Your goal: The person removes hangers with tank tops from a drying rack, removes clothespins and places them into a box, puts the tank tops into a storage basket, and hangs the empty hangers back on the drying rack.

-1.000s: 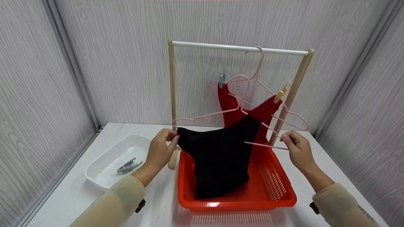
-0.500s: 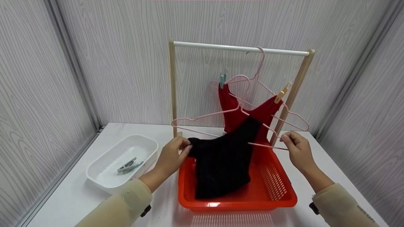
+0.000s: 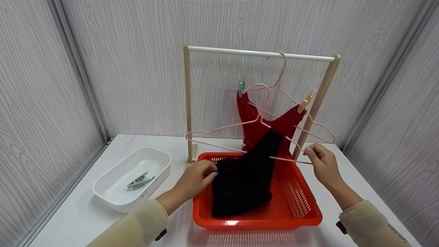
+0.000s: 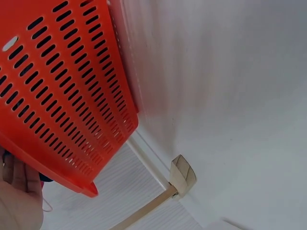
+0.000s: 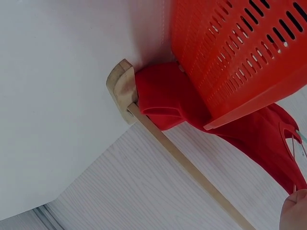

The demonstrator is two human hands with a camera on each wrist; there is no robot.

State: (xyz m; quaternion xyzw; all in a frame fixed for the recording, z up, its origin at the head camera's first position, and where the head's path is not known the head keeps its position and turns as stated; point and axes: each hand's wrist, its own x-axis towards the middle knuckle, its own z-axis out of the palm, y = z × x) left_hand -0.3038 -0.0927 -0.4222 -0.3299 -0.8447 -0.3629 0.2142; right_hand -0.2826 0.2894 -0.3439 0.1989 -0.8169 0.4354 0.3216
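My left hand pinches the left shoulder of a black sleeveless top, whose lower part hangs into a red basket. The top's other shoulder is looped over the right arm of a pink clothes hanger. My right hand grips that hanger by its right end, so its left end sticks out bare. Behind, a red top hangs from a second pink hanger, clipped by a green clothespin and a yellow clothespin. Both wrist views show only part of each hand at the edge.
A drying rack with a white rail and wooden posts stands behind the basket. On the left sits a white tray with clothespins inside. Wood-grain panels enclose the white table at the back and sides.
My left hand has moved down and right with the pinched shoulder, away from the hanger's left end, uncovering its lower bar. The right hand and hanger stay almost still.
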